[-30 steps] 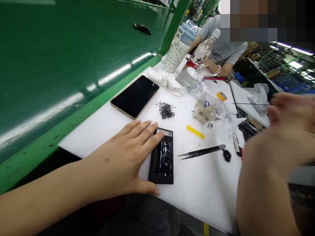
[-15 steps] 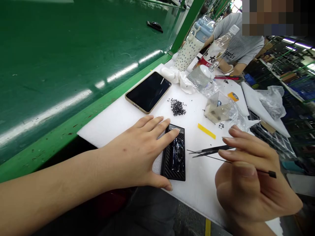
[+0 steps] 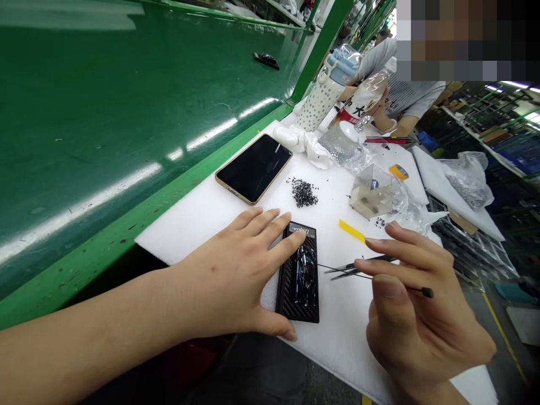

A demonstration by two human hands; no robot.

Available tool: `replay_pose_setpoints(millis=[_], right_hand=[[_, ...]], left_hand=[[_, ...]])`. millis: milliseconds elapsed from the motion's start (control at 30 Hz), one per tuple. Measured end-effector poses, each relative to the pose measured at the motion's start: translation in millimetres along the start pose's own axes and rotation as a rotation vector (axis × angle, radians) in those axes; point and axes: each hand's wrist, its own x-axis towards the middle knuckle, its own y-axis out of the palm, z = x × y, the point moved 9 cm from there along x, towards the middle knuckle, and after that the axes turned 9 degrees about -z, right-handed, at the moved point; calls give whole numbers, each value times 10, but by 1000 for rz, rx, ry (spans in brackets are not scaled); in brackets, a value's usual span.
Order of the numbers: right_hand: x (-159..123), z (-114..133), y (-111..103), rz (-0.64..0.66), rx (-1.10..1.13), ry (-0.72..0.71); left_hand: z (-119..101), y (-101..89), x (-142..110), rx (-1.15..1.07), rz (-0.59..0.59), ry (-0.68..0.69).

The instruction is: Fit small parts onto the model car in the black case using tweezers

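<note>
My left hand lies flat with its fingers spread over the left side of a black carbon-patterned plate. A glossy black car-shaped piece sits on this plate, with a script label above it, and my index fingertip rests near the label. My right hand pinches a thin black rod with a thicker black end between thumb and fingers. The rod's thin tip is at the plate's right edge; whether it touches, I cannot tell. Behind it, dark tweezers appear to lie on the white foam sheet, partly hidden by my fingers.
Beyond the plate are a pile of tiny black pieces, a phone, a yellow strip and a clear box. A spotted bottle and a plastic bottle stand at the back, near another person.
My right hand has moved left with the rod, bringing its tip to the plate's edge. My left hand stays on the plate. The whole view has shifted slightly.
</note>
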Motion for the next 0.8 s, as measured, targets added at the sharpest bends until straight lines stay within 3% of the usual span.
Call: replay_pose_setpoints(millis=[700,800], right_hand=[[-27,17,15,30,4,3],[11,15,-96,-30,36,6]], left_hand=[[-10,7,9,-4,6,-3],[-5,8,4,-6,13,-4]])
